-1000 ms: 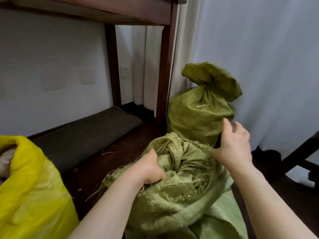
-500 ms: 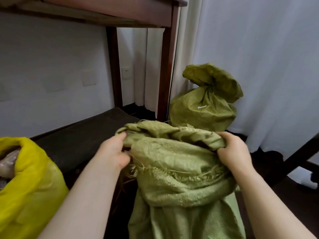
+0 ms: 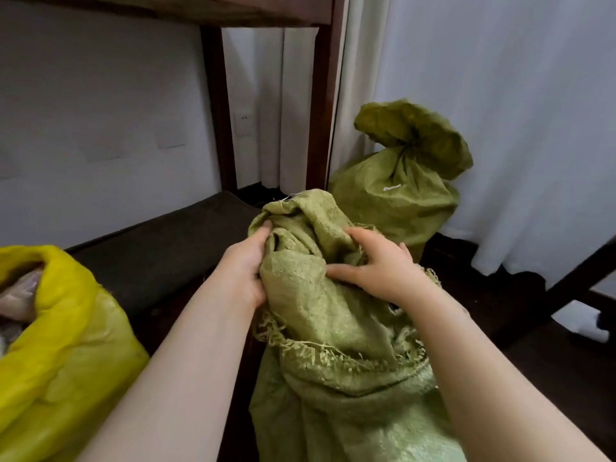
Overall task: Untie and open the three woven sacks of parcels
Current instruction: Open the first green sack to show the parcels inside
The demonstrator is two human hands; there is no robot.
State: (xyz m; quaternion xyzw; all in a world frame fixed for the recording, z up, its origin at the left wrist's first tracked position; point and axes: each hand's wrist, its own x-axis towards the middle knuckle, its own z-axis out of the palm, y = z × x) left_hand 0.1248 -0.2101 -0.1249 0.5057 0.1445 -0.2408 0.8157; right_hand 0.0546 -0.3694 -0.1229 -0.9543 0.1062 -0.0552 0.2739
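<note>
The near green sack (image 3: 336,328) stands on the floor (image 3: 550,378) right in front of me, between my forearms, and both hands are on its gathered top. My left hand (image 3: 246,261) grips a fold on the left side of the mouth, and my right hand (image 3: 376,265) has its fingers curled into the bunched cloth on the right. I judge the woven cloth to be soft and limp, thin enough to crumple in a fist and probably a little slick. The frayed hem (image 3: 333,353) sheds loose strands that would tear away if I pulled on them. So the place to hold is the solid cloth of the rim, one hand on each side, to spread it apart. The body keeps its shape on its own, so I take it as full and fairly heavy, better opened where it stands than lifted. I cannot see any cord on it among the folds. I count three sacks, two green and one yellow. The far green sack (image 3: 396,198) sits by the white curtain (image 3: 500,95), beside the dark wooden frame (image 3: 320,111), cinched at the neck under a flared top. The yellow sack (image 3: 66,331) at my left gapes open on something pale.
</note>
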